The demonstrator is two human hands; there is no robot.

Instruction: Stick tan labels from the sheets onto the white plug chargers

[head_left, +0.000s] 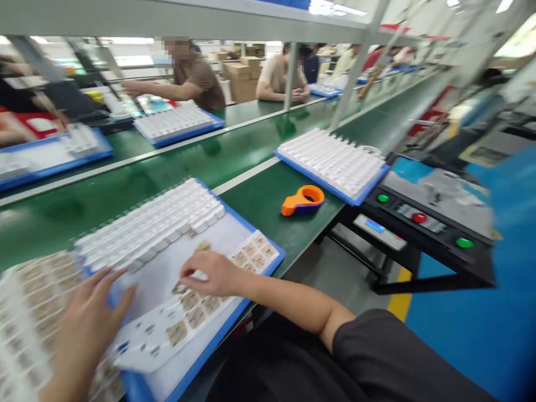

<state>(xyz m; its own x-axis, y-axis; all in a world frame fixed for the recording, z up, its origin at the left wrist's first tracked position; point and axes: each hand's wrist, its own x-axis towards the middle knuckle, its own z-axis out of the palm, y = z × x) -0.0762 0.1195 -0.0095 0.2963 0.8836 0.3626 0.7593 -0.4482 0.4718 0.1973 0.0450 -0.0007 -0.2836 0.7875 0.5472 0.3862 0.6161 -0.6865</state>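
My left hand [90,315] is open, its fingers spread over the left edge of a blue-rimmed tray [196,363], beside a white panel with rows of brown pieces [46,279]. My right hand [215,273] is closed in a pinch above a white backing sheet [146,346] that carries brown square pieces [196,317]. A small brown piece [179,288] shows just under the right fingertips; whether they grip it I cannot tell. Rows of white plastic parts [151,223] fill the far side of the tray. A loose brown piece [203,246] lies beyond my right hand.
An orange tape holder [304,200] lies on the green bench. Behind it stands another blue tray of white parts [330,162]. A black control box with green and red buttons [419,218] is at right. Across the green belt [243,153], people sit by more trays [180,123].
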